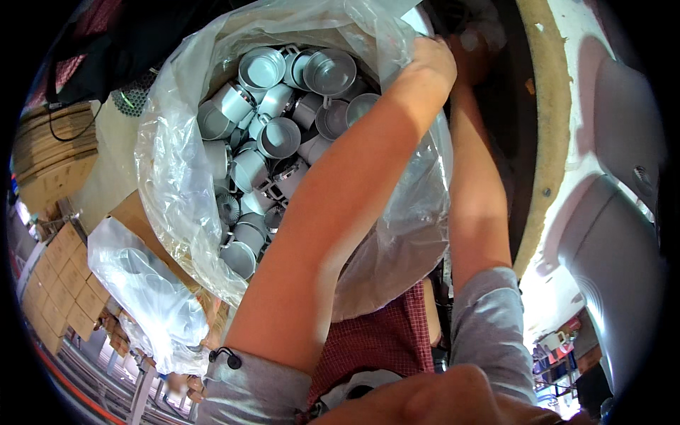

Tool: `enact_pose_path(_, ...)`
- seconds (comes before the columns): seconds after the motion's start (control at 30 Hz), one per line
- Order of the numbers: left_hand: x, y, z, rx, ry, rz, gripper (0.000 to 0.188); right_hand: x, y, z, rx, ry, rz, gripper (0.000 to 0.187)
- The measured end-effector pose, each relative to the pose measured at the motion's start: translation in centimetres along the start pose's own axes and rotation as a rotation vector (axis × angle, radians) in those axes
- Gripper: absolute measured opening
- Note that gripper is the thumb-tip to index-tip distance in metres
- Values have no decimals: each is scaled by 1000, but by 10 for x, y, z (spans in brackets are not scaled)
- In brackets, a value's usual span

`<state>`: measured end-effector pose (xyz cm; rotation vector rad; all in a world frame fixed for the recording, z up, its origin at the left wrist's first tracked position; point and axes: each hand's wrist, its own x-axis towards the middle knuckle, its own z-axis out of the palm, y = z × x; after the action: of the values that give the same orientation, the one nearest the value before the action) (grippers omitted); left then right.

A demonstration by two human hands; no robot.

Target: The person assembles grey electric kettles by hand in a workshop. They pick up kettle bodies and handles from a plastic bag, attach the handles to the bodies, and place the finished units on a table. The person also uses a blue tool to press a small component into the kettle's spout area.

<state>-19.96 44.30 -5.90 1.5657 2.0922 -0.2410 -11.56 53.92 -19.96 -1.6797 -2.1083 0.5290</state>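
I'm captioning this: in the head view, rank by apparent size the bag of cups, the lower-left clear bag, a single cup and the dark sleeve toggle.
Largest to smallest:
Bag of cups
Lower-left clear bag
Single cup
Dark sleeve toggle

Single head-worn fisheye view, looking down from close above bare forearms (343,195) and clear plastic bag (170,177).

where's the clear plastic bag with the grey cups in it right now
In the head view, the bag is upper centre, with the left forearm crossing over it and the stacked brown cardboard off to its left.
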Motion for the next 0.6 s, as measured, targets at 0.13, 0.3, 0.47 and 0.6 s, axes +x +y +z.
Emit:
enact_pose_path(0.13,-4,1,-1,-87,158,115,26,-17,13,-17,313,15,153,59)
enact_pose_path(0.3,-55,15,-24,-117,649,550,19,-64,20,-51,1069,-103,485,55)
enact_pose_path(0.47,-211,13,10,-573,759,492,33,-171,1,-150,1351,-294,739,49)
enact_pose_path(0.6,-355,26,-6,-1816,-197,40,17,-300,-6,-284,759,-261,393,34)
